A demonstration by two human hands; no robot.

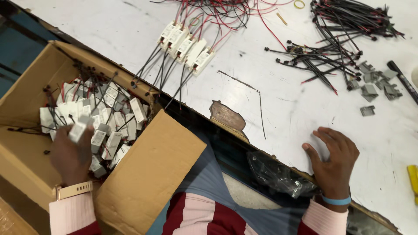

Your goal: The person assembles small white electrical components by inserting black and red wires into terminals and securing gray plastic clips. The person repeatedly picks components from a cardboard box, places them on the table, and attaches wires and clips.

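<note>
My left hand reaches into an open cardboard box at the left and grips a small white rectangular module over a heap of similar white wired modules. My right hand rests flat on the white table near its front edge, fingers spread, holding nothing. A row of several white modules with black and red wires lies on the table at the top centre.
Bundles of black wires with red tips and several small grey clips lie at the right. A black plastic bag hangs under the table edge. A yellow object sits at the far right. The tabletop is chipped near the edge.
</note>
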